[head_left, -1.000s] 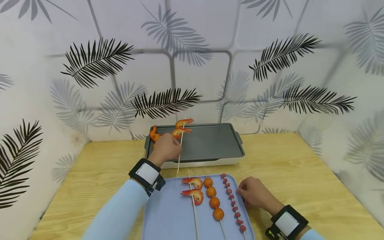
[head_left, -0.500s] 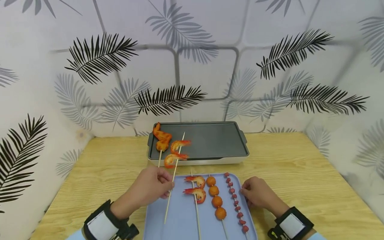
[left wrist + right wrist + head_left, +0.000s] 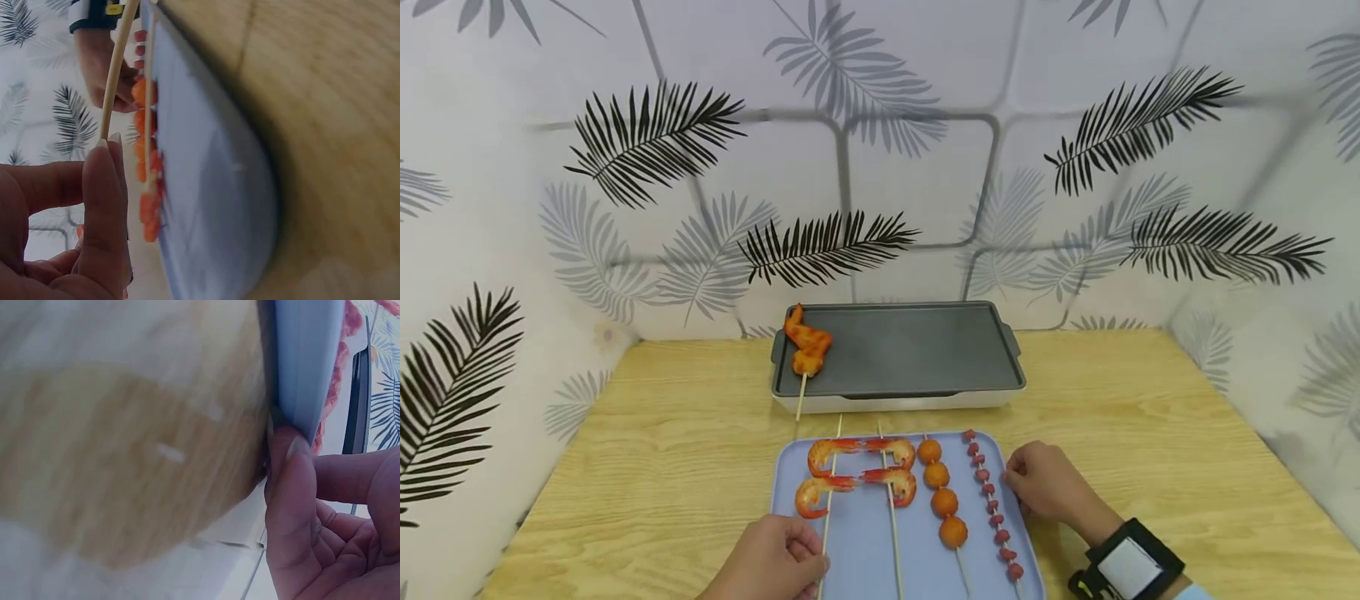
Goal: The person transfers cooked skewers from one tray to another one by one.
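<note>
My left hand (image 3: pixel 769 560) pinches the lower stick of a shrimp skewer (image 3: pixel 812 497) between thumb and finger. Two orange-red shrimps sit on that skewer, over the left part of a pale blue tray (image 3: pixel 857 554). In the left wrist view the pinched bamboo stick (image 3: pixel 117 69) stands out from the fingertips. A second shrimp skewer (image 3: pixel 901 488) lies beside it on the tray, its shrimp tails meeting the first one's. My right hand (image 3: pixel 1051 490) grips the tray's right edge; the right wrist view has thumb and finger at the tray rim (image 3: pixel 306 369).
To the right on the tray lie a skewer of orange balls (image 3: pixel 944 502) and a skewer of small red pieces (image 3: pixel 990 507). Behind stands a grill with a dark plate (image 3: pixel 917 346), a chicken wing skewer (image 3: pixel 808 342) at its left end. A patterned wall backs the wooden table (image 3: pixel 647 450).
My left hand has carried the shrimp skewer from over the grill back toward me and down onto the tray's left side. My right hand has stayed at the tray's edge.
</note>
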The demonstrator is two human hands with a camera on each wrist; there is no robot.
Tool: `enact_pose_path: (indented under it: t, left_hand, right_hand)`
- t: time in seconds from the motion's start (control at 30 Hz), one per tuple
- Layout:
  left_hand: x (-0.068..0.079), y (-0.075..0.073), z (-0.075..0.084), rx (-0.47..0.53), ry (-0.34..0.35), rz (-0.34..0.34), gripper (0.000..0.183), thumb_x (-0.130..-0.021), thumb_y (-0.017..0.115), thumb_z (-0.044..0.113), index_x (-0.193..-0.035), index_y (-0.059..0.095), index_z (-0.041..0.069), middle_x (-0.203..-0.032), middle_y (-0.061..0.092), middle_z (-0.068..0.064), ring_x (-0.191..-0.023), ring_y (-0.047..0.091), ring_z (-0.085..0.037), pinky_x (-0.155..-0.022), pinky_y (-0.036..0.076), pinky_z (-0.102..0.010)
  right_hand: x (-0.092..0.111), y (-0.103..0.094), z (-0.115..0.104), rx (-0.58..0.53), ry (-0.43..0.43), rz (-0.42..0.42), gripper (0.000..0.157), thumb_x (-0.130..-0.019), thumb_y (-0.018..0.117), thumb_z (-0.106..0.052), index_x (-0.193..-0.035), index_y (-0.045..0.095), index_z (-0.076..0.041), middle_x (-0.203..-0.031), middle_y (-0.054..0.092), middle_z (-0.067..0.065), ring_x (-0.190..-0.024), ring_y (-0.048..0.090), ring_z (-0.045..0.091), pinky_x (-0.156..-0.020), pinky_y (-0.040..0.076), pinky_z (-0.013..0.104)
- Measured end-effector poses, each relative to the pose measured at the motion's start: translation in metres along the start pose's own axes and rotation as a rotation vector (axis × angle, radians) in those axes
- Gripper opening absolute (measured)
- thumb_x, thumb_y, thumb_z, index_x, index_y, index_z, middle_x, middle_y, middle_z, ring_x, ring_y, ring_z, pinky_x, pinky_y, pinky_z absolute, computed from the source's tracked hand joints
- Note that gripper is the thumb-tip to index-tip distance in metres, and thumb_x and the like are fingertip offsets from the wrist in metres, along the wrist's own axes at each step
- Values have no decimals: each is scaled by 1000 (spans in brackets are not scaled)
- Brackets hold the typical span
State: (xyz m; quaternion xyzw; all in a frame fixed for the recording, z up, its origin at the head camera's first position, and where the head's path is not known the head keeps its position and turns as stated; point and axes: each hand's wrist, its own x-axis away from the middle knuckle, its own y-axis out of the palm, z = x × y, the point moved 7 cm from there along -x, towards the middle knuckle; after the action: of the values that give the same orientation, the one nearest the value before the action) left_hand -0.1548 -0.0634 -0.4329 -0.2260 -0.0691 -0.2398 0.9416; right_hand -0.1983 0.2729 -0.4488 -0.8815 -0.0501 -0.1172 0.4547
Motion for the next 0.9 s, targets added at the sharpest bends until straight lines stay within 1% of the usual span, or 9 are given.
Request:
enact_pose_path:
  t: [0.13,0.23,0.4,0.5,0.6,0.7,0.9]
  left_hand:
    - [-3,1,-8,-2,-13,19,8,-82,70,6,-77,64,4,-63,60,2,-53,61,-11,-53,52,-27]
    - [-5,1,-14,4,-30,25,8,-82,70,6,-77,64,4,-61,60,1,-52,61,-11,-52,53,-27]
    - [-11,0,-21,46,-41,39,7,-81,70,5,-79,64,1,-61,61,0,-50,61,-11,-52,53,-29]
    - [-13,1,-26,61,-60,32,7,-81,69,4,-81,64,0,-61,61,-1,-50,61,-11,-53,54,-29]
    - [-15,3,-30,54,-85,14,7,-82,69,5,-81,64,0,-61,61,-1,-51,61,-10,-53,54,-29]
    - [-17,3,-31,38,-96,10,7,-83,69,6,-81,65,0,-60,61,-1,-50,60,-9,-53,53,-27]
    - [-20,4,-29,12,-116,6,7,-84,69,8,-82,66,2,-59,62,0,-50,61,-8,-53,53,-26]
  right_hand:
    - [0,-2,-2,16,-15,21,11,-91,67,-8,-80,68,-5,-60,56,3,-48,55,15,-48,48,29]
    - [0,-2,-3,14,-12,20,12,-91,67,-8,-79,67,-5,-59,56,3,-48,56,14,-48,47,28]
    - [1,-2,-4,30,-18,23,11,-91,66,-9,-81,68,-4,-60,56,2,-49,55,14,-48,47,28]
    - [1,-3,-4,35,-38,36,12,-91,66,-9,-80,68,-4,-59,55,2,-48,55,14,-47,47,27]
    - [1,-2,-4,37,-45,44,14,-90,66,-9,-77,67,-5,-57,55,2,-47,55,13,-45,47,27]
    - [0,-1,-3,27,-25,40,14,-90,66,-9,-77,67,-5,-58,55,2,-47,55,14,-46,47,27]
    - [1,0,-2,16,-22,36,13,-91,66,-9,-79,67,-4,-59,55,3,-48,55,14,-47,48,27]
